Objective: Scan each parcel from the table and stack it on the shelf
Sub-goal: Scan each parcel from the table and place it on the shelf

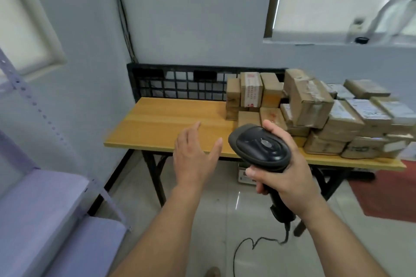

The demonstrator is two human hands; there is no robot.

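Parcels (315, 114): brown cardboard boxes, most taped and some with white labels, heaped on the right part of the wooden table (162, 126). The stack runs from the back edge to the front edge. 1 larger box sits tilted on top of the heap, and several narrow boxes stand upright at its left end. No hand touches any parcel.

Scanner (261, 144): black handheld unit with its head raised in front of the heap's near-left corner. The right hand (286, 173) grips its handle, fingers curled round the grip and thumb along the left side below the head. A black cable (247, 245) drops from the handle base and loops on the tiled floor.

Left hand (193, 159): holds nothing, fingers straight and slightly spread, back of hand to the camera. It hangs over the table's front edge, just left of the scanner and apart from it.

Shelf (56, 209): pale metal rack with perforated uprights, at the far left of the view and well apart from the parcels.

Surroundings: black grid panel (180, 83) behind the table against the wall, window (337, 0) above the heap, red mat (387, 189) on the floor under the table's right end.
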